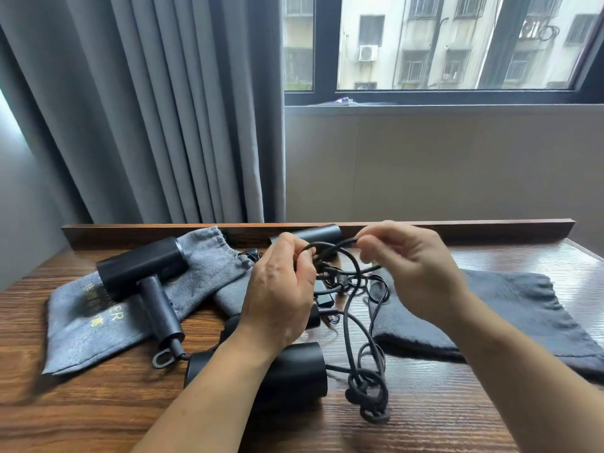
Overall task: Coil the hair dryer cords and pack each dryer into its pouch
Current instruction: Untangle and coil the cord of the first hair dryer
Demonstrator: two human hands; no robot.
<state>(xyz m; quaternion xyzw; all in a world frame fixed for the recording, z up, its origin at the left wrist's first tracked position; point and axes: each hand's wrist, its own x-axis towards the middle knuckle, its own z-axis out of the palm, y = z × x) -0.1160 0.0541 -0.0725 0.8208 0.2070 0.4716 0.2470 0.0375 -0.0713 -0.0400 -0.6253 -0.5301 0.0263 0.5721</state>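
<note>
The wooden table [98, 403] carries everything, and I place the rest from the near dryer [294, 371], the black one lying on its side closest to the person. Left of it and further back, a grey pouch [81, 328] lies flat with a second dryer [140, 266] resting on top. To its right, a dark pouch [510, 308] is spread out, with nothing on it. A third dryer [313, 233] lies well behind it, against the table's raised back edge.

Both hands are raised above and behind the near dryer. The left hand [277, 289] has its fingers curled around a loop of the black cord [349, 308]. The right hand [411, 266] pinches the same cord between thumb and forefinger, close beside the left.

From the fingers the cord drops toward the person, its length running roughly front to back, and ends in a knotted tangle [369, 397] on the table just right of the near dryer. That tangle looks nearer to the right hand. I judge the knots must be worked loose before this cord can be coiled; no dryer is in a pouch yet.
</note>
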